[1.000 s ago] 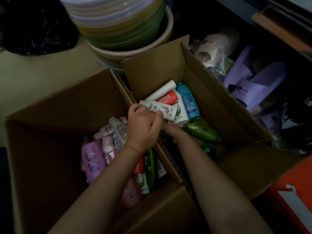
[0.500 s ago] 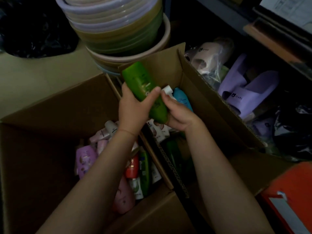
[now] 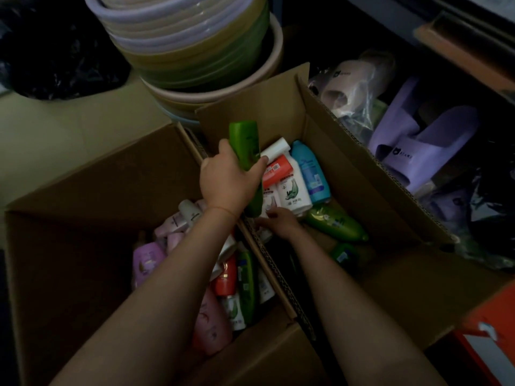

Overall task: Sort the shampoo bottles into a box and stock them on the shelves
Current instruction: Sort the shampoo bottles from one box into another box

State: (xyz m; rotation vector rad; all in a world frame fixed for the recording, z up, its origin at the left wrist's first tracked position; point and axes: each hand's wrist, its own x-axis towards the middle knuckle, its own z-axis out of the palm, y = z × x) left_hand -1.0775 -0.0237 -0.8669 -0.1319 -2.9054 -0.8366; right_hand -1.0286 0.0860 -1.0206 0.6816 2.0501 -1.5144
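Note:
Two open cardboard boxes stand side by side. The left box [image 3: 83, 207] holds several pink, purple, red and green bottles. The right box [image 3: 362, 174] holds white, red, blue and green shampoo bottles. My left hand [image 3: 228, 182] grips a green bottle [image 3: 246, 151] upright above the wall between the boxes. My right hand [image 3: 280, 222] is low inside the right box, fingers curled on a white bottle [image 3: 269, 204] under the green one; the grip is partly hidden. A second green bottle [image 3: 335, 222] lies to the right of that hand.
A stack of plastic basins [image 3: 189, 43] stands behind the boxes. Purple slippers [image 3: 423, 146] and bagged slippers [image 3: 351, 82] lie at the right. A black bag [image 3: 55, 51] sits far left, an orange box [image 3: 490, 330] at the lower right. Shelf edges run along the top right.
My right hand let go of the green bottle and dropped into the right box onto a white bottle. My left hand alone now holds the green bottle, turned more upright.

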